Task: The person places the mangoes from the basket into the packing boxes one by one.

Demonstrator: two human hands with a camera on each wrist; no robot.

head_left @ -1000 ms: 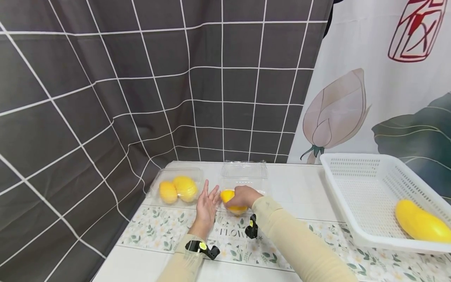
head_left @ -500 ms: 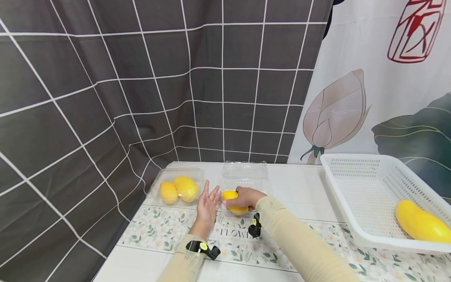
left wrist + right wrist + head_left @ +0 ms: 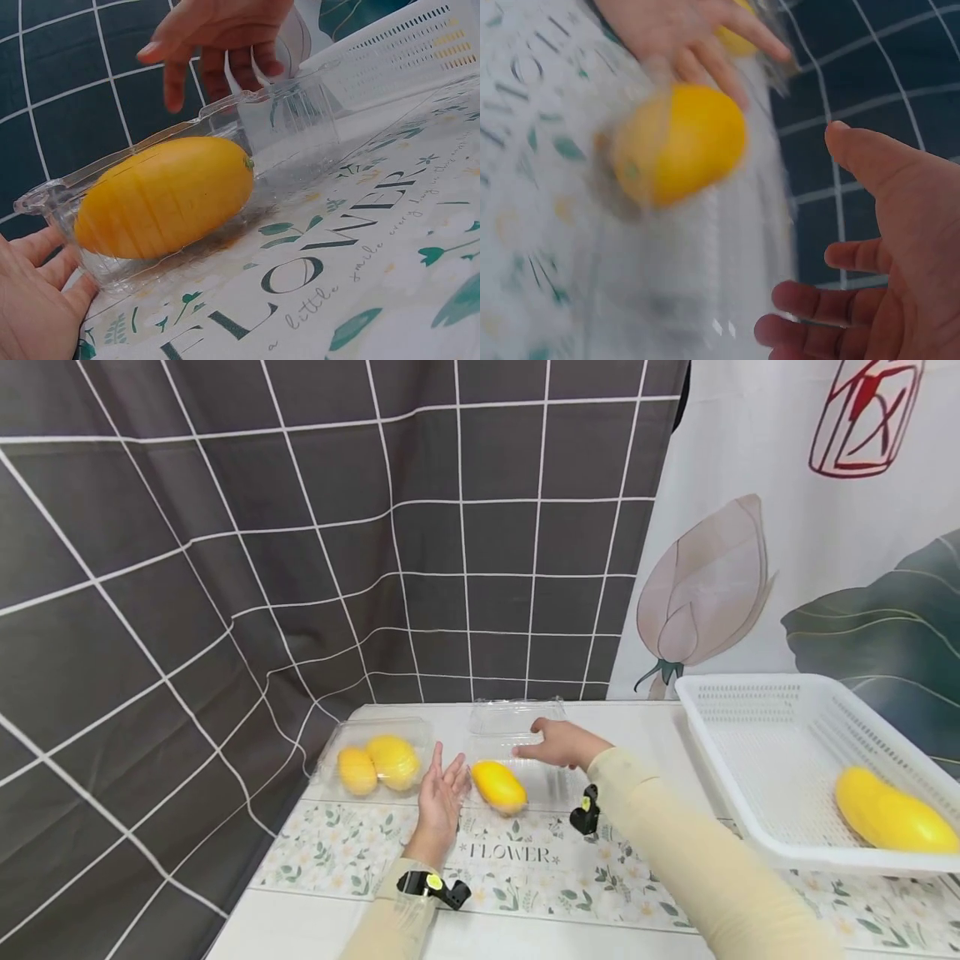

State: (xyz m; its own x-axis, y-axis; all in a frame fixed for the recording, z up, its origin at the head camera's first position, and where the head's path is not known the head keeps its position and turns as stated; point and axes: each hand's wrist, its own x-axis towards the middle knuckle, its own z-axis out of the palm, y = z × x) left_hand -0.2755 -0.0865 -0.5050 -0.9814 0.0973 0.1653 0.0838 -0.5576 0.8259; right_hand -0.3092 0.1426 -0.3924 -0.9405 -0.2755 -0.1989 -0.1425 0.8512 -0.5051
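A yellow mango [image 3: 498, 787] lies in the left part of a clear plastic clamshell box [image 3: 553, 783], whose lid [image 3: 517, 718] is folded back toward the curtain. My left hand [image 3: 441, 797] stands at the box's left end, fingers extended; in the left wrist view its fingertips [image 3: 79, 296] are against that end wall. Over the box's right side hovers my right hand [image 3: 566, 743], holding nothing, with thumb and fingers spread apart. Blur softens the mango [image 3: 697, 142] in the right wrist view.
To the left, another clear box [image 3: 422, 732] contains two mangoes [image 3: 393, 762]. A white perforated basket [image 3: 738, 802] at the right holds a yellow mango-like fruit or two overlapping [image 3: 892, 814]. A dark grid curtain [image 3: 420, 602] hangs behind the table [image 3: 300, 927].
My right hand has let go of the mango, leaving it in the box, and has moved up and to the right. The left hand has stayed put. The head view has shifted slightly.
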